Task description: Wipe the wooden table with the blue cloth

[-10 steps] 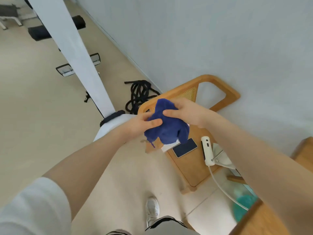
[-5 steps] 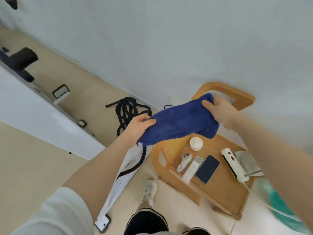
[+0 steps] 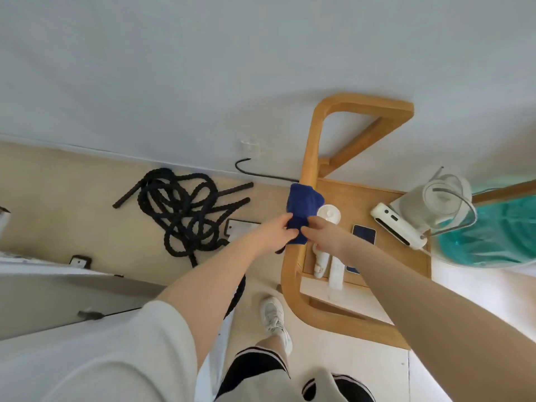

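Hands: our left hand (image 3: pixel 277 235) and right hand (image 3: pixel 324 235) both pinch the cloth (image 3: pixel 303 210), folded small.
Cloth: held over the table's (image 3: pixel 374 195) left rail.
Progress: we judge wiping not begun; phone (image 3: pixel 364 234) and remotes (image 3: pixel 336 269) remain on the table.

Illumination is bright, soft and even daylight; its source lies outside the frame. The wall (image 3: pixel 203 53) across the top of the frame reads pale grey-white with no glare. Shadows are faint: a soft one lies under the rope (image 3: pixel 185 216) at centre left, another beneath the counter (image 3: pixel 377 198) frame at lower centre. Wide-angle distortion bends the floor line at left and stretches the forearms toward the lower corners. Fine detail is soft overall, with slight blur on the cloth (image 3: pixel 303 210) and both hands. The teal object (image 3: pixel 493 230) at right edge is washed out.
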Action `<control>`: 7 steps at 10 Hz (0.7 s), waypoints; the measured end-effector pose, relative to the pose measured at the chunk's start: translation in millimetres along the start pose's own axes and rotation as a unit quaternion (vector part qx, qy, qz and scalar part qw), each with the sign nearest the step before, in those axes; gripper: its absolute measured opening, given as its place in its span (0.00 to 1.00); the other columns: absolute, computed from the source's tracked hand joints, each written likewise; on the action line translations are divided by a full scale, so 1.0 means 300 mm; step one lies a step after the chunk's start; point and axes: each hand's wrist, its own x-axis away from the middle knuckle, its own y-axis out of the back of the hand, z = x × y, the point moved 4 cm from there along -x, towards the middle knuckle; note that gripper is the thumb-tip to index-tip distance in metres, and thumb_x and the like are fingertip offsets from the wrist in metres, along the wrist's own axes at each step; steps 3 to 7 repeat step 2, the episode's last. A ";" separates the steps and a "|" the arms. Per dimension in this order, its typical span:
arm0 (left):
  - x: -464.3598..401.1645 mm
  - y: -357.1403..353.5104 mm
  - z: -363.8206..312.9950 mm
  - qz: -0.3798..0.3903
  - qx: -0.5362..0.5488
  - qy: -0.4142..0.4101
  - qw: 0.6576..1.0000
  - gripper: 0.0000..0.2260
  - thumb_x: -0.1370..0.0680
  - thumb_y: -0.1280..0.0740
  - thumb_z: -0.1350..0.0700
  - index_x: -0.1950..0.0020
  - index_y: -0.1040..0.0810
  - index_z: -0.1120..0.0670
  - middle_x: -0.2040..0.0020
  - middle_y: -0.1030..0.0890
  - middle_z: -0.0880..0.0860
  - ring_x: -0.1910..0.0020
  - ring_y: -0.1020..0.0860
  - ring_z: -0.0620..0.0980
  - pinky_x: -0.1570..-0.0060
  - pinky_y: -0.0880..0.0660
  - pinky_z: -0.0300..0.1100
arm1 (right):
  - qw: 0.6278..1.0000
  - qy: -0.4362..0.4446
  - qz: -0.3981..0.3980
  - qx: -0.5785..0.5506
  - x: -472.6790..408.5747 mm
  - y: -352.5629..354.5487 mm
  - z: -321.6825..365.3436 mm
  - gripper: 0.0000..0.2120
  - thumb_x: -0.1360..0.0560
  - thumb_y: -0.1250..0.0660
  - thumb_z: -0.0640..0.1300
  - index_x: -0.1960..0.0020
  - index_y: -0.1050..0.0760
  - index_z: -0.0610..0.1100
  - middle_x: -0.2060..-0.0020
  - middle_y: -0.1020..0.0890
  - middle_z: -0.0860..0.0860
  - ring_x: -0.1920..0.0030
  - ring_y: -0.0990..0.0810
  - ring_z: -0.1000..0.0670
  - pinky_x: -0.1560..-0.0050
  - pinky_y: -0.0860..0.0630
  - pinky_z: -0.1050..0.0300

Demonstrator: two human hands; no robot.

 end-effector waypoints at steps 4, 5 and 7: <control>0.048 0.026 -0.155 -0.039 -0.184 -0.097 0.977 0.14 0.21 0.41 0.58 0.36 0.31 0.57 0.45 0.25 0.57 0.46 0.24 0.58 0.50 0.27 0.47 | 0.992 0.031 -0.120 0.007 0.211 0.120 -0.027 0.23 0.20 0.43 0.49 0.28 0.40 0.43 0.35 0.28 0.46 0.39 0.27 0.45 0.44 0.32 0.57; 0.048 0.026 -0.155 -0.039 -0.184 -0.097 0.977 0.14 0.21 0.41 0.58 0.36 0.31 0.57 0.45 0.25 0.57 0.46 0.24 0.58 0.50 0.27 0.47 | 0.992 0.031 -0.120 0.007 0.211 0.120 -0.027 0.23 0.20 0.43 0.49 0.28 0.40 0.43 0.35 0.28 0.46 0.39 0.27 0.45 0.44 0.32 0.57; 0.048 0.026 -0.155 -0.039 -0.184 -0.097 0.977 0.14 0.21 0.41 0.58 0.36 0.31 0.57 0.45 0.25 0.57 0.46 0.24 0.58 0.50 0.27 0.47 | 0.992 0.031 -0.120 0.007 0.211 0.120 -0.027 0.23 0.20 0.43 0.49 0.28 0.40 0.43 0.35 0.28 0.46 0.39 0.27 0.45 0.44 0.32 0.57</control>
